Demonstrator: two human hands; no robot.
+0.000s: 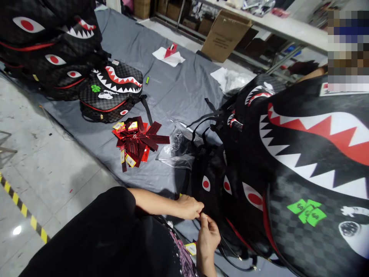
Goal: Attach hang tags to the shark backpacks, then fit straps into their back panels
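My left hand [189, 207] is closed, its fingertips pinched together just in front of the black shark-face backpacks [213, 200]. Right below it my right hand [208, 235] also pinches, thumb against fingers, and the fingertips of both hands meet. Whatever lies between them is too small or hidden to make out. Beneath the hands, a yellow-and-white tag [191, 248] shows near my right wrist. A big backpack with shark teeth and a green banknote print [307, 211] stands to the right of both hands.
On the grey cloth [161, 104] lie a pile of dark red hang tags [135, 140] and a clear plastic bag [178, 150]. More shark-face backpacks [111, 88] stand at the far left. A cardboard box [226, 34] is behind, by a white table [288, 27].
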